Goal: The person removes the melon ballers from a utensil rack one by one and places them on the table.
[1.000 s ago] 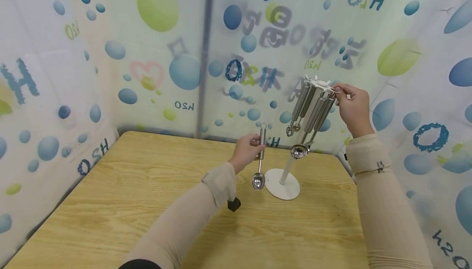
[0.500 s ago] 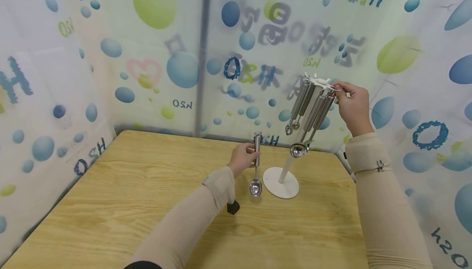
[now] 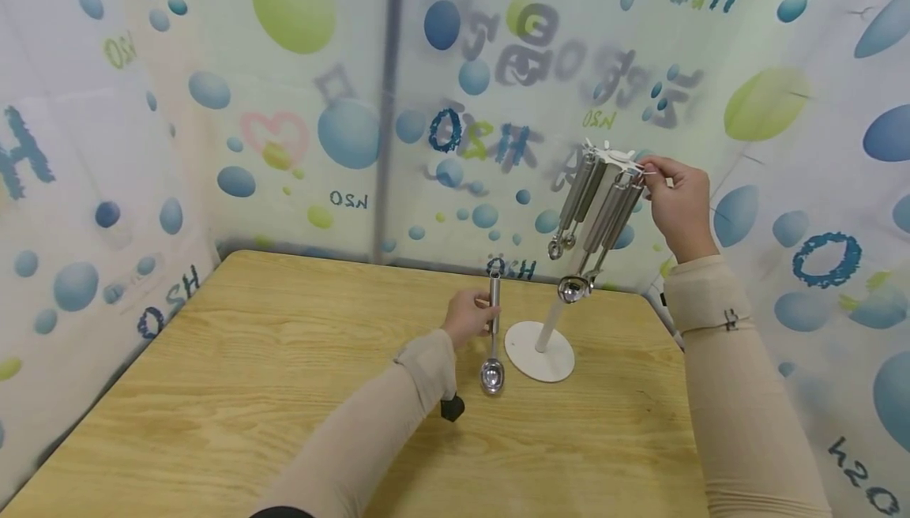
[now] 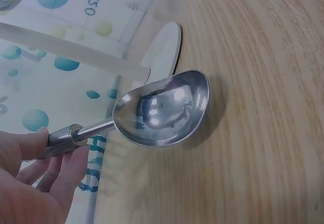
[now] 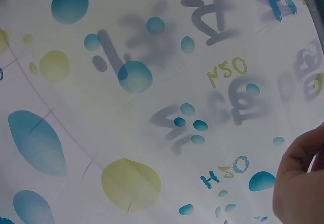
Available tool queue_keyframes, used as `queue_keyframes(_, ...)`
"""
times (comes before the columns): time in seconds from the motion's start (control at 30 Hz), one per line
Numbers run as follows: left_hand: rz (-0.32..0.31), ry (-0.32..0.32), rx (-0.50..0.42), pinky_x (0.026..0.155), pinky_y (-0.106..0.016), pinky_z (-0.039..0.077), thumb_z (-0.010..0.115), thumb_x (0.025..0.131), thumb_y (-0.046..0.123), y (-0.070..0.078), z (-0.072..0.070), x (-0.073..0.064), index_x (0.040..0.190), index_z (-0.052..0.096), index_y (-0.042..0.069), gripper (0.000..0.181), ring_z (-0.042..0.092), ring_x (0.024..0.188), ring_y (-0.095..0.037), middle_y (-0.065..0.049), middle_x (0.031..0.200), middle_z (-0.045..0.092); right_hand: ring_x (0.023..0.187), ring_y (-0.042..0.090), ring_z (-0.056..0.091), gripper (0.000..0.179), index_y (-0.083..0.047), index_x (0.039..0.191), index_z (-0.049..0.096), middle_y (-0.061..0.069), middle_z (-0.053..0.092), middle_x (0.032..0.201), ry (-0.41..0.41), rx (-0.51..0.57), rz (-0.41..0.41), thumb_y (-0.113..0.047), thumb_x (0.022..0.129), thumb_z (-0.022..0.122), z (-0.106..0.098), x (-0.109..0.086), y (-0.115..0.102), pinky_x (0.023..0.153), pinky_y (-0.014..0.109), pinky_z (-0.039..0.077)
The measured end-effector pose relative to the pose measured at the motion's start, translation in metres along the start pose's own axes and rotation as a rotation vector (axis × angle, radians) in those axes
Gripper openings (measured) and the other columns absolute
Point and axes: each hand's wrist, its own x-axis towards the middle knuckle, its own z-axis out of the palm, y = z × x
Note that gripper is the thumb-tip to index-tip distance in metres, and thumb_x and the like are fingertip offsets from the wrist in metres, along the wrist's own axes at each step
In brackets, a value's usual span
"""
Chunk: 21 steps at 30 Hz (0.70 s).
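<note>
My left hand grips the cylindrical handle of a shiny steel ice cream scoop, which hangs bowl down just left of the stand. In the left wrist view, the scoop's deep oval bowl is close over the wooden table, and thumb and fingers pinch the handle's lower end. A white utensil stand has a round base, a thin post and a hooked top. Several steel-handled utensils hang from it. My right hand pinches a hook at the right of that top; the right wrist view shows only part of the hand.
The wood-grain table runs up to patterned curtains at the back and sides. A black block sits under my left wrist. Among the hanging utensils is another round-bowled scoop.
My left hand has lowered the ice cream scoop toward the table and slightly left. The right hand stays at the stand's top, and the head view has shifted a little.
</note>
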Motion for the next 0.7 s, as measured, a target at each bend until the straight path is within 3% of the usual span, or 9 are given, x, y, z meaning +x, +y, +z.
queue_keyframes(0.23, -0.029, -0.007, 0.015, 0.066, -0.031, 0.06, 0.071, 0.096, 0.008, -0.008, 0.004, -0.001, 0.122, 0.065, -0.002, 0.028, 0.067, 0.082, -0.022, -0.012, 0.1, 0.065, 0.087, 0.005, 0.056, 0.03, -0.001, 0.115, 0.072, -0.015, 0.063, 0.09, -0.001, 0.004, 0.006, -0.023, 0.107, 0.053, 0.0, 0.0, 0.001, 0.076, 0.018, 0.051)
queue_keyframes(0.7, -0.06, 0.017, 0.045, 0.065, -0.031, 0.06, 0.073, 0.094, 0.007, -0.03, 0.011, 0.011, 0.108, 0.069, -0.006, 0.019, 0.068, 0.075, -0.02, -0.012, 0.091, 0.07, 0.085, 0.005, 0.055, 0.029, 0.001, 0.115, 0.071, -0.017, 0.062, 0.089, 0.009, 0.007, -0.003, -0.02, 0.107, 0.053, 0.001, 0.002, 0.002, 0.074, 0.017, 0.049)
